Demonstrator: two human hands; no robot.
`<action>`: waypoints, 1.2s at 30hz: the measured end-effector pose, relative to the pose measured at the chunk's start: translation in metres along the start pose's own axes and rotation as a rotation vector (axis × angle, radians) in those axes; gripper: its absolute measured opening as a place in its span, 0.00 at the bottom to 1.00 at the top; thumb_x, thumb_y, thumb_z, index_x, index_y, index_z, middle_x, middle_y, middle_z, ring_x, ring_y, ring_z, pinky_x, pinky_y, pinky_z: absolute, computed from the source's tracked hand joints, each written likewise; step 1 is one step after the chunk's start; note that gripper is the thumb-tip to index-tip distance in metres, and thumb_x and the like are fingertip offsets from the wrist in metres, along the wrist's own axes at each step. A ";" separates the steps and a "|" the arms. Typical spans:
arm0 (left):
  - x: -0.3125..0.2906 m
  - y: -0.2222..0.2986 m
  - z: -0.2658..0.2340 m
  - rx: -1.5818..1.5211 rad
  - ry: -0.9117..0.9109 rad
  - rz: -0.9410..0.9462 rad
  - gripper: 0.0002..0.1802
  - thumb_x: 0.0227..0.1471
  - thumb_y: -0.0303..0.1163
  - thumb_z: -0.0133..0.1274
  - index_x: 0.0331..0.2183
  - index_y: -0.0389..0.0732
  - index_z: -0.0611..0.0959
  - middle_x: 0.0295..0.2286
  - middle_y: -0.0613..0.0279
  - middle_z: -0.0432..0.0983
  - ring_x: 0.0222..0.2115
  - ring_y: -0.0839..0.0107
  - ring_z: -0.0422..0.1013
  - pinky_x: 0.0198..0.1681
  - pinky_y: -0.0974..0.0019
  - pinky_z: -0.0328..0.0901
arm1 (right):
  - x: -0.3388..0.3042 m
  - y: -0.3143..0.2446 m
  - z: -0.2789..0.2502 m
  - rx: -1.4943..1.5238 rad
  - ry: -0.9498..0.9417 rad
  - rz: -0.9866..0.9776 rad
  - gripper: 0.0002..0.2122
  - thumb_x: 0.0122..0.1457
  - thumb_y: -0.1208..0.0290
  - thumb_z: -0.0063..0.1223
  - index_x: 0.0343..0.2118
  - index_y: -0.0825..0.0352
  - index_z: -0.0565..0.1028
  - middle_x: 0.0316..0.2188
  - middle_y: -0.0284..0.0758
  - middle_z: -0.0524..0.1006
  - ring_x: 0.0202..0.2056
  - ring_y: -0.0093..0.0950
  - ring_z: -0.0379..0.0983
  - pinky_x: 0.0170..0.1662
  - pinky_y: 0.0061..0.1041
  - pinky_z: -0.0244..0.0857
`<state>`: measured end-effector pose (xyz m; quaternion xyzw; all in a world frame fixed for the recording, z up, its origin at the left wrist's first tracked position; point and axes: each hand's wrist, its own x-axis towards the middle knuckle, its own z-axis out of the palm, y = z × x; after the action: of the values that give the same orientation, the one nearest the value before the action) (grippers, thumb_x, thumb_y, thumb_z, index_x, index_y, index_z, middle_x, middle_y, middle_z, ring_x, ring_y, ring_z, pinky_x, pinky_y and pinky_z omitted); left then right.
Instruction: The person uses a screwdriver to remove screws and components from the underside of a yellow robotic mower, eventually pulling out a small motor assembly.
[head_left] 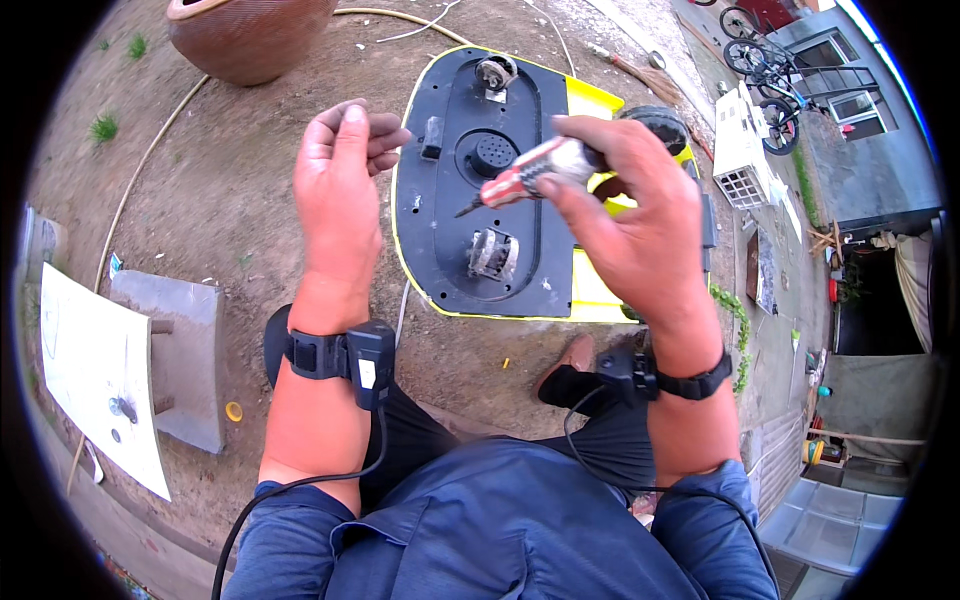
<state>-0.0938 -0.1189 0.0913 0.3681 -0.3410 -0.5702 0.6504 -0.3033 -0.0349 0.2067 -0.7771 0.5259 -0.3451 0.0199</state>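
My right hand is wrapped round a screwdriver with a thick red, silver and black handle. Its dark tip points down and left, above the black underside of a yellow-edged machine or ride-on shell. To the left of that shell, my left hand hovers in the air, fingers loosely bent and apart, with nothing visible in it. Two caster wheels show on the black panel: a far one and a near one. Between them sits a round perforated cap. A small dark block lies near my left fingertips.
A large brown clay pot stands at the far left, with a hose running past it. White and grey panels lie at left. A yellow ring rests on the dirt. Bicycles and a white crate-like box are at right.
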 end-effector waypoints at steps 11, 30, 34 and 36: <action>0.003 0.005 -0.012 0.008 0.026 -0.040 0.16 0.70 0.38 0.51 0.50 0.36 0.76 0.39 0.54 0.83 0.38 0.67 0.81 0.41 0.68 0.73 | 0.016 -0.005 0.053 0.092 0.006 -0.024 0.19 0.51 0.70 0.72 0.46 0.65 0.81 0.36 0.40 0.80 0.36 0.42 0.79 0.39 0.35 0.73; 0.001 0.005 -0.011 0.002 0.015 -0.058 0.13 0.68 0.33 0.52 0.49 0.34 0.76 0.39 0.56 0.81 0.37 0.69 0.80 0.40 0.69 0.72 | 0.024 -0.009 0.087 -0.202 -0.196 0.115 0.20 0.50 0.54 0.73 0.33 0.64 0.75 0.32 0.40 0.80 0.33 0.42 0.81 0.32 0.38 0.73; 0.002 0.003 -0.009 0.037 -0.007 -0.099 0.15 0.67 0.32 0.53 0.50 0.34 0.76 0.40 0.56 0.81 0.38 0.70 0.80 0.40 0.69 0.72 | 0.031 -0.010 0.086 -0.224 -0.228 0.196 0.22 0.50 0.52 0.73 0.32 0.64 0.74 0.29 0.41 0.80 0.31 0.44 0.81 0.30 0.40 0.73; 0.002 0.003 -0.009 0.060 -0.007 -0.107 0.16 0.67 0.32 0.53 0.51 0.34 0.76 0.40 0.55 0.81 0.39 0.69 0.80 0.41 0.69 0.72 | 0.030 -0.008 0.089 -0.208 -0.208 0.166 0.21 0.50 0.52 0.73 0.33 0.64 0.74 0.29 0.41 0.80 0.31 0.44 0.81 0.31 0.40 0.73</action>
<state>-0.0847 -0.1193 0.0897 0.4032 -0.3400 -0.5949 0.6065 -0.2407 -0.0856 0.1576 -0.7604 0.6163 -0.2037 0.0221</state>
